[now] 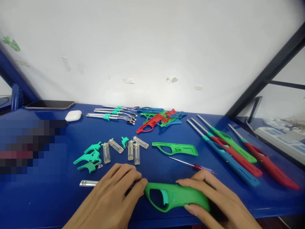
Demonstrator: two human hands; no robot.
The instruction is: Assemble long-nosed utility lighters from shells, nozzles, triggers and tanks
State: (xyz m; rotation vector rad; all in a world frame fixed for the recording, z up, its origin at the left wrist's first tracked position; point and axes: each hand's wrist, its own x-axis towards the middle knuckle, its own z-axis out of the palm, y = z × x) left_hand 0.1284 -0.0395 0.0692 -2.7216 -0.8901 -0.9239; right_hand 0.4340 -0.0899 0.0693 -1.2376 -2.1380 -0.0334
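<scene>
A green long-nosed lighter [177,195] lies across the front of the blue table, its silver tube [88,183] pointing left and a teal trigger showing in its loop. My left hand [114,194] is closed over the tube where it meets the green body; the fingers cover that joint. Around the handle's right end, the fingers and thumb of my right hand [209,197] grip from both sides. Just beyond the lighter lie a screwdriver [194,165] with a red and clear handle and a loose green half-shell [176,148].
Teal triggers [90,157] and clear fuel tanks [130,150] lie left of centre. Behind them are metal tubes with wires [107,116] and a pile of coloured shells [152,122]. Several whole lighters [233,152] lie at right. A phone [50,104] and white earbud case [73,115] rest back left.
</scene>
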